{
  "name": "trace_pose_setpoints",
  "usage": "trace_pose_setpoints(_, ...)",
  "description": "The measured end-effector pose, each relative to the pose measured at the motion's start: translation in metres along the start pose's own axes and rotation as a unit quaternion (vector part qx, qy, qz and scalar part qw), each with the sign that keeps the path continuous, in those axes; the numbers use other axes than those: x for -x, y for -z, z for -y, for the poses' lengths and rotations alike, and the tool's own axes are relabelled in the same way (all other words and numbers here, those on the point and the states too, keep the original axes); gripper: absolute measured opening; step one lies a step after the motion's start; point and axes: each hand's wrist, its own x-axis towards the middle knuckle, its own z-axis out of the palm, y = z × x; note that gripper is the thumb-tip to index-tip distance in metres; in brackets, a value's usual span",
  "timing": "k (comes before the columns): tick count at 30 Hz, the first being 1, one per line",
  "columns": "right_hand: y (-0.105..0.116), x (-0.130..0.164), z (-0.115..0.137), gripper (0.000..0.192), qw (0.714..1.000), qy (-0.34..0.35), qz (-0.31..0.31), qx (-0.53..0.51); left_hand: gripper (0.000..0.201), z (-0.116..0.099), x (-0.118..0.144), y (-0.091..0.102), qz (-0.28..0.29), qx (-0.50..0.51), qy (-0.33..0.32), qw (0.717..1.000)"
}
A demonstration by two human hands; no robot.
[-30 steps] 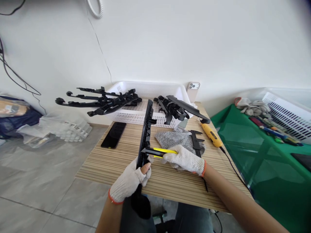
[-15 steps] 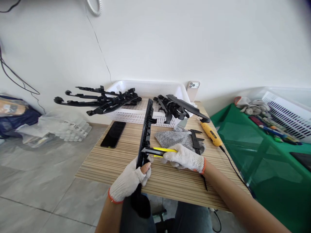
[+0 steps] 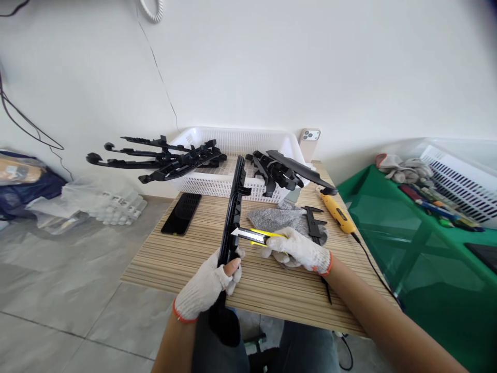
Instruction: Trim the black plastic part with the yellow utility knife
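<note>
White basket (image 3: 233, 139) holds black parts (image 3: 276, 171); hands grip strip (image 3: 233, 217), apparently knife (image 3: 259, 236).

You are sitting in a small workshop where plastic parts are being worked on. A white basket (image 3: 233, 142) is holding many long black plastic parts (image 3: 171, 158) on your striped wooden table (image 3: 171, 259). A yellow tool (image 3: 338, 215) with a cord is lying beside a black measuring caliper (image 3: 313, 224). More tools are lying on the green table (image 3: 388, 223) next to you
</note>
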Motion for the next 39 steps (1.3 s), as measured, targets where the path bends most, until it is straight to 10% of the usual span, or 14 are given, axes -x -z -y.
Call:
trace_pose_setpoints(9,-0.002,0.001,-0.005,0.062,1.000,-0.006,-0.006,0.019,0.060,0.003,-0.001,0.002,-0.012,0.001,0.009,1.000)
trace_pose_setpoints(13,-0.005,0.003,-0.004,0.061,0.986,0.051,-0.115,0.108,0.061,0.003,-0.002,0.003,-0.002,0.020,0.026,0.999)
trace_pose_setpoints(18,-0.010,0.019,0.016,0.047,0.818,0.148,-0.291,0.474,0.059,0.006,-0.002,0.003,-0.034,0.015,0.015,0.999)
trace_pose_setpoints(26,-0.032,0.024,0.015,0.049,0.687,-0.062,-0.353,0.632,0.053,0.015,-0.008,0.006,-0.017,0.065,-0.014,0.998)
trace_pose_setpoints(30,-0.046,0.020,0.019,0.042,0.703,-0.069,-0.346,0.617,0.054,0.013,-0.008,0.006,-0.011,0.063,-0.011,0.998)
trace_pose_setpoints(36,-0.084,0.011,0.049,0.022,0.879,0.129,-0.320,0.328,0.052,0.025,-0.014,0.009,-0.020,0.017,-0.030,0.999)
trace_pose_setpoints(39,-0.098,-0.002,0.056,0.022,0.911,0.123,-0.309,0.243,0.050,0.031,-0.014,0.012,-0.016,0.007,-0.047,0.999)
